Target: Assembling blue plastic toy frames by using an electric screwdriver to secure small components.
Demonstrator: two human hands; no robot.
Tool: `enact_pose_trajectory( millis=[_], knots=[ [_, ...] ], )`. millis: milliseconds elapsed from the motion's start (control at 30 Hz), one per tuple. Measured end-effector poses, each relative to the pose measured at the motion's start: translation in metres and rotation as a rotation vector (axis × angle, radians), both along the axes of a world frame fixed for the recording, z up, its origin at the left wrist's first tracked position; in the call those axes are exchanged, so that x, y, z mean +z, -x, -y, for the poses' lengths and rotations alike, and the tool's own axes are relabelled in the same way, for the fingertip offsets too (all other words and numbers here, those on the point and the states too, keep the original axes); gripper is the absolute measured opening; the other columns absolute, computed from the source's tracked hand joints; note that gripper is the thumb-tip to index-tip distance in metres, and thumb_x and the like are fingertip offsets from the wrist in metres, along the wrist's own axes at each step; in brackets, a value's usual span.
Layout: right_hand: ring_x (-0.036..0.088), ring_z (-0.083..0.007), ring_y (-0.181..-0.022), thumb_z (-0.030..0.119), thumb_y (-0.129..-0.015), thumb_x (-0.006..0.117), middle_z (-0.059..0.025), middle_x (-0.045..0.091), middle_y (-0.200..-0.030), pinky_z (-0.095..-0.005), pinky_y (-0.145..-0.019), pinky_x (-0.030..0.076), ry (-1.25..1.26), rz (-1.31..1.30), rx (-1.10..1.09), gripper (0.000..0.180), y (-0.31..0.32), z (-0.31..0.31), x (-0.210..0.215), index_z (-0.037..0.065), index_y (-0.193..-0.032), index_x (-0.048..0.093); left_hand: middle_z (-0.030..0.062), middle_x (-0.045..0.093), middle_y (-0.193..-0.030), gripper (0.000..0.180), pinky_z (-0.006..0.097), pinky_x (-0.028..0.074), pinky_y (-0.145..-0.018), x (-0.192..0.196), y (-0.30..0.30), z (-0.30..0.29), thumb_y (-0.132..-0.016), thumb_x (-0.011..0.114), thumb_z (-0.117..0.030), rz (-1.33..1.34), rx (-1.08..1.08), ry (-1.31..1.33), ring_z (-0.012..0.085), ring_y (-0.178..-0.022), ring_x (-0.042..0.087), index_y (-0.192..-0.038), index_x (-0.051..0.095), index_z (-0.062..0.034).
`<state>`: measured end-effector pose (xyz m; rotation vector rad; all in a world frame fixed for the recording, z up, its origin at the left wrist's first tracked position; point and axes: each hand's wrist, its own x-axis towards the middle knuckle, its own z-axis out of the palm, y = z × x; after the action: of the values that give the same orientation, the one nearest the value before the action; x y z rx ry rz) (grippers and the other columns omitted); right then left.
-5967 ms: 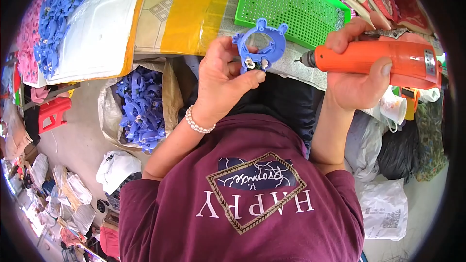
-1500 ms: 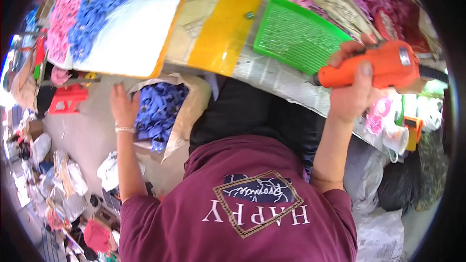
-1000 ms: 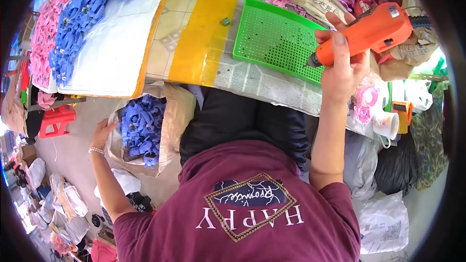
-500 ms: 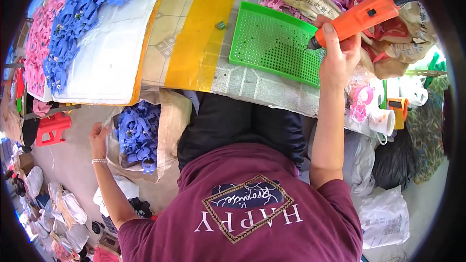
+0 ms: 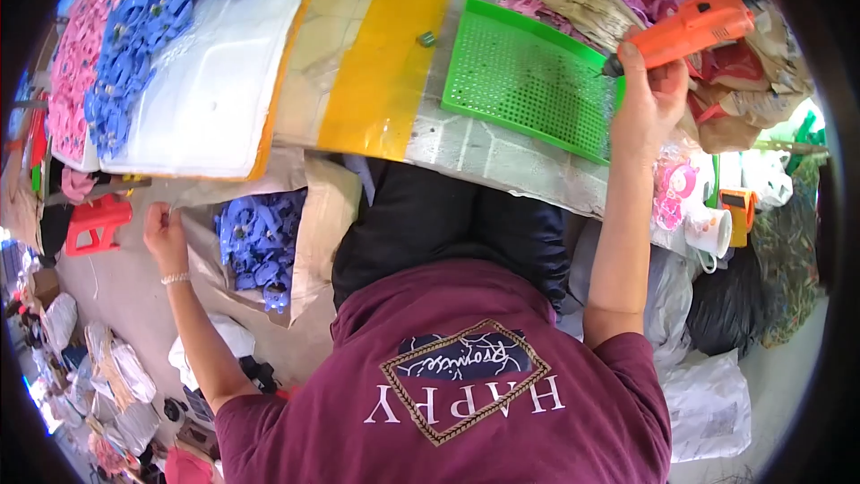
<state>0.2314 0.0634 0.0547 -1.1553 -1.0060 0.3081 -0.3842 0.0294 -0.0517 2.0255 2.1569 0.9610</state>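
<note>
In my right hand [image 5: 652, 116] is an orange electric screwdriver [image 5: 699, 29], its dark tip and thin bit pointing left above the right end of the green perforated tray [image 5: 506, 81]. My fingers wrap round the tool near its front. My left hand [image 5: 167, 242], low at the left and wearing a pale bead bracelet, is closed in a pinch at the edge of a beige woven sack [image 5: 330, 206]. Blue plastic parts [image 5: 260, 237] lie in the sack. Dark small bits, probably screws, sit in the tray.
A white board [image 5: 210, 81] on the table's left carries heaped blue parts [image 5: 148, 27] and pink parts [image 5: 76, 99]. A small green piece [image 5: 426, 38] lies on the yellow tape strip [image 5: 376, 81]. At right stand a white mug [image 5: 708, 231] and brown sacks [image 5: 752, 108]. A red stool [image 5: 94, 224] is at left.
My left hand has moved left and slightly up, and the sack's edge has spread outward with it. The view has shifted a little; the right hand still holds the screwdriver over the tray's right end.
</note>
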Motion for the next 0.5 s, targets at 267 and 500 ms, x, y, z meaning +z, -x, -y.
enact_pose_trajectory(
  millis=[267, 500],
  knots=[
    [0.059, -0.0152, -0.085, 0.001, -0.078, 0.067, -0.0103, 0.062, -0.097, -0.0265, -0.081, 0.046, -0.077, 0.039, -0.033, 0.029, -0.011, 0.0, -0.001, -0.004, -0.104, 0.054, -0.0045, 0.048, -0.071, 0.021, 0.02, 0.038, -0.058, -0.001, -0.011, -0.011, -0.069, 0.071, -0.002, 0.609, 0.033, 0.125, 0.0064, -0.064, 0.044, -0.082, 0.055, -0.0051],
    [0.056, -0.0259, -0.098, 0.001, -0.079, 0.061, -0.0202, 0.045, -0.122, -0.0362, -0.084, 0.049, -0.253, 0.577, -0.247, 0.047, 0.041, 0.04, 0.009, -0.01, -0.119, 0.039, 0.0069, 0.059, -0.104, 0.047, 0.026, 0.044, -0.076, 0.025, -0.001, 0.029, -0.078, 0.067, -0.023, 0.673, 0.182, 0.32, 0.0129, -0.091, 0.056, -0.117, 0.052, -0.0023]
  ],
)
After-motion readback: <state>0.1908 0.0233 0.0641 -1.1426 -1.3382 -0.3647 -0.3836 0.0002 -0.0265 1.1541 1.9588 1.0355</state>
